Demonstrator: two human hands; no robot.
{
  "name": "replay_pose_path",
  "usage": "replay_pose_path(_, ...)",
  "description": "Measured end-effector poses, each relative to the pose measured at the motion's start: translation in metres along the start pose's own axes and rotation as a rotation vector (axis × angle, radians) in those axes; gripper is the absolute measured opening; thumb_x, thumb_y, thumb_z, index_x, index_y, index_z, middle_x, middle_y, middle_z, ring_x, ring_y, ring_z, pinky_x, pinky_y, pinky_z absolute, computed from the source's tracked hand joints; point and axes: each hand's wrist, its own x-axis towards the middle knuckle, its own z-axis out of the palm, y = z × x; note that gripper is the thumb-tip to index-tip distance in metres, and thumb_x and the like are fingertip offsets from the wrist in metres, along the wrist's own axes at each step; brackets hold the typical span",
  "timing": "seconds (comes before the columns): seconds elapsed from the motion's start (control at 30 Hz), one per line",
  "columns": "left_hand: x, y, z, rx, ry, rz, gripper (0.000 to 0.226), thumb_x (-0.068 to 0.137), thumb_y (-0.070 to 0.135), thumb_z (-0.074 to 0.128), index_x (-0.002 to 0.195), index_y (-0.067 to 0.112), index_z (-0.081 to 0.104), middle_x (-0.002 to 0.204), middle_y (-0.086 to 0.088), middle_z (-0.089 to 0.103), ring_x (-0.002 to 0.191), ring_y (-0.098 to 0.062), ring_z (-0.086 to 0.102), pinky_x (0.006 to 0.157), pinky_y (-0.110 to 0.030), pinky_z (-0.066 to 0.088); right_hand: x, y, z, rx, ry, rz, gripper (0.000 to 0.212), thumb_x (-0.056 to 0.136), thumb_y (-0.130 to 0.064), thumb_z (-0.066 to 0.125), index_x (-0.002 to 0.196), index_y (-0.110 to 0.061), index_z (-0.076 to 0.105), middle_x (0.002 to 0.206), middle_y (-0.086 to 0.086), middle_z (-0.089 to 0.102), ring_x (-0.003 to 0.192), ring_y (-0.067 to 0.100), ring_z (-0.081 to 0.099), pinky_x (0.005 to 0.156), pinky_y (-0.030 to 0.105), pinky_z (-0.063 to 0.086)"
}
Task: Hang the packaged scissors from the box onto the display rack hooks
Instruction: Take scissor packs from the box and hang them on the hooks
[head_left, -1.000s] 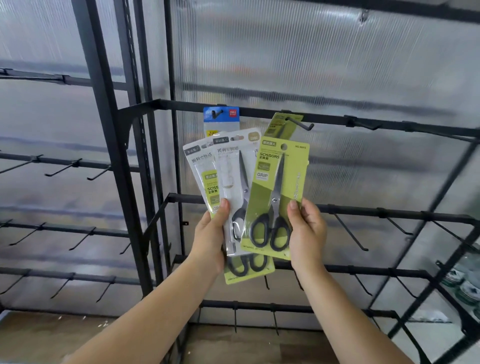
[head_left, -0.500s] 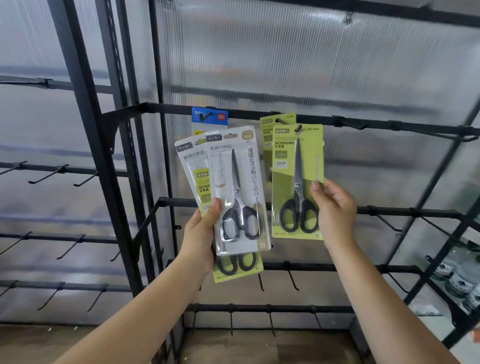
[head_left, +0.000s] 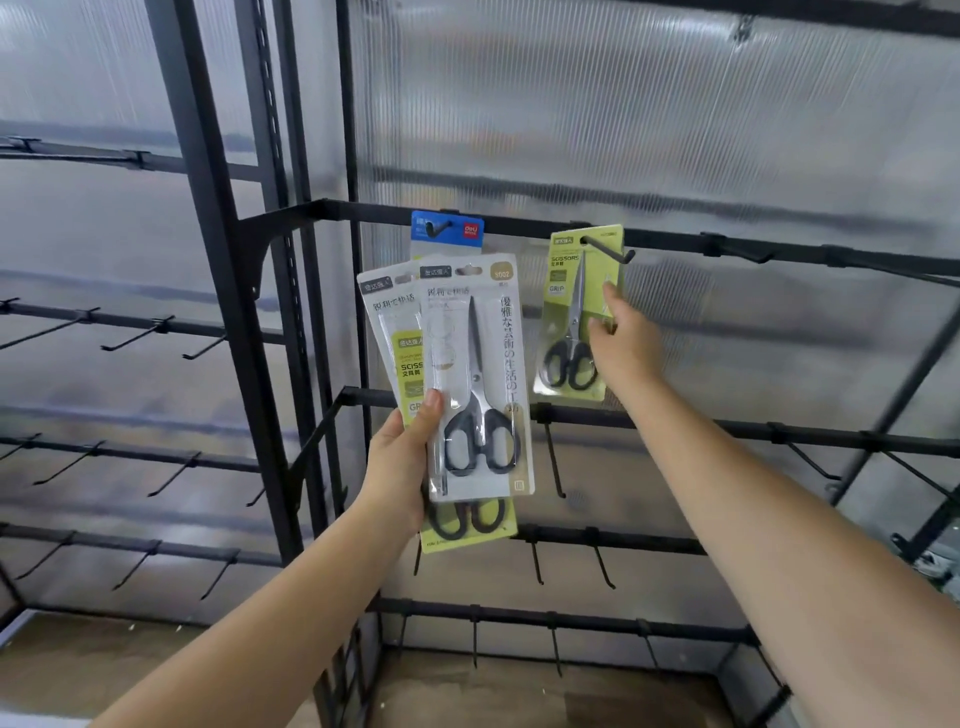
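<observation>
Scissors pack, green card (head_left: 576, 317), hangs on the top-rail hook (head_left: 608, 250), its hole threaded on the prong. Your right hand (head_left: 621, 345) pinches its right edge near the middle. Push the card back until it hangs square, then let go gently so it doesn't swing off. Left hand (head_left: 402, 462) grips a fan of spare packs (head_left: 467, 384), thumb pressed on the front one. Blue-topped pack (head_left: 447, 231) hangs on the neighbouring hook. Keep the fan low, clear of both.

Black rack (head_left: 218, 291); yellow-green scissor pack (head_left: 576, 291), black handles; white-grey pack (head_left: 483, 332); blue card (head_left: 447, 231).
</observation>
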Motion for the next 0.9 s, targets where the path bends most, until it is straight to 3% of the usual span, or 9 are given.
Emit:
replay_pose_path(0.03,0.001,0.0,0.0,-0.001,0.001,0.003,0.045,0.072,0.035,0.067,0.112,0.016,0.064,0.098,-0.008,0.074,0.082,-0.026,0.072,0.056,-0.036,0.057,-0.001,-0.005,0.0,-0.063,-0.02,0.004,0.055,0.097,-0.025,0.048,0.147,-0.019,0.027,0.143,0.012,0.039,0.111,0.023,0.052,0.095,0.04,0.046)
replay_pose_path(0.07,0.001,0.001,0.001,-0.004,0.004,0.004,0.044,0.072,0.035,0.066,0.111,0.016,0.064,0.097,-0.008,0.074,0.081,-0.025,0.073,0.056,-0.036,0.057,-0.006,-0.01,0.001,-0.096,-0.005,-0.024,0.058,0.096,-0.029,0.05,0.148,-0.018,0.026,0.15,0.012,0.027,0.131,0.027,0.035,0.108,0.043,0.033)
replay_pose_path(0.1,0.002,0.001,0.001,-0.007,0.008,0.003,0.043,0.071,0.035,0.066,0.11,0.016,0.064,0.095,-0.007,0.075,0.08,-0.025,0.073,0.055,-0.036,0.057,-0.014,-0.015,0.003,-0.065,0.014,-0.084,0.057,0.095,-0.032,0.051,0.146,-0.016,0.03,0.151,0.01,0.025,0.137,0.025,0.026,0.112,0.041,0.027)
replay_pose_path(0.13,0.003,0.001,0.003,-0.005,0.013,-0.002,0.042,0.072,0.035,0.066,0.109,0.016,0.064,0.094,-0.007,0.075,0.079,-0.024,0.073,0.055,-0.035,0.057,-0.026,-0.02,0.006,0.034,0.005,-0.153,0.053,0.095,-0.034,0.05,0.142,-0.014,0.037,0.146,0.008,0.034,0.134,0.02,0.031,0.11,0.036,0.029)
replay_pose_path(0.2,0.005,-0.003,0.006,0.005,0.016,-0.02,0.034,0.077,0.034,0.065,0.107,0.017,0.065,0.094,-0.007,0.075,0.08,-0.025,0.072,0.055,-0.035,0.057,-0.053,-0.027,0.011,0.28,-0.113,-0.197,0.04,0.093,-0.038,0.052,0.126,-0.015,0.053,0.121,0.0,0.057,0.106,0.005,0.053,0.093,0.022,0.043)
replay_pose_path(0.3,0.006,-0.012,0.012,-0.017,0.002,-0.059,0.026,0.087,0.03,0.06,0.108,0.016,0.066,0.097,-0.009,0.074,0.081,-0.026,0.072,0.056,-0.035,0.057,-0.08,-0.024,0.022,0.489,-0.167,-0.083,0.016,0.088,-0.026,0.063,0.103,-0.024,0.059,0.091,-0.009,0.066,0.082,0.008,0.062,0.071,0.017,0.051)
replay_pose_path(0.47,0.005,-0.037,0.025,-0.018,-0.071,-0.148,0.043,0.078,0.035,0.063,0.114,0.012,0.062,0.1,-0.01,0.073,0.083,-0.024,0.072,0.059,-0.033,0.057,-0.095,-0.002,0.021,0.57,0.009,0.119,0.015,0.088,-0.009,0.061,0.097,-0.02,0.057,0.089,-0.006,0.065,0.085,0.012,0.063,0.075,0.023,0.051)
replay_pose_path(0.67,0.004,-0.075,0.062,-0.099,-0.249,-0.333,0.052,0.077,0.04,0.058,0.12,0.011,0.06,0.111,-0.011,0.07,0.093,-0.023,0.07,0.068,-0.035,0.059,-0.109,0.042,-0.017,0.44,0.275,0.171,0.018,0.089,-0.013,0.06,0.095,-0.03,0.055,0.084,-0.017,0.063,0.076,-0.006,0.061,0.065,0.01,0.046)
replay_pose_path(0.9,-0.006,-0.11,0.141,-0.044,-0.299,-0.353,0.018,0.095,0.023,0.053,0.107,0.016,0.065,0.095,-0.006,0.074,0.077,-0.019,0.072,0.064,-0.034,0.058,-0.112,0.088,-0.098,0.458,0.446,0.167,0.023,0.089,-0.014,0.062,0.091,-0.036,0.058,0.081,-0.022,0.068,0.079,-0.007,0.063,0.067,0.007,0.046)
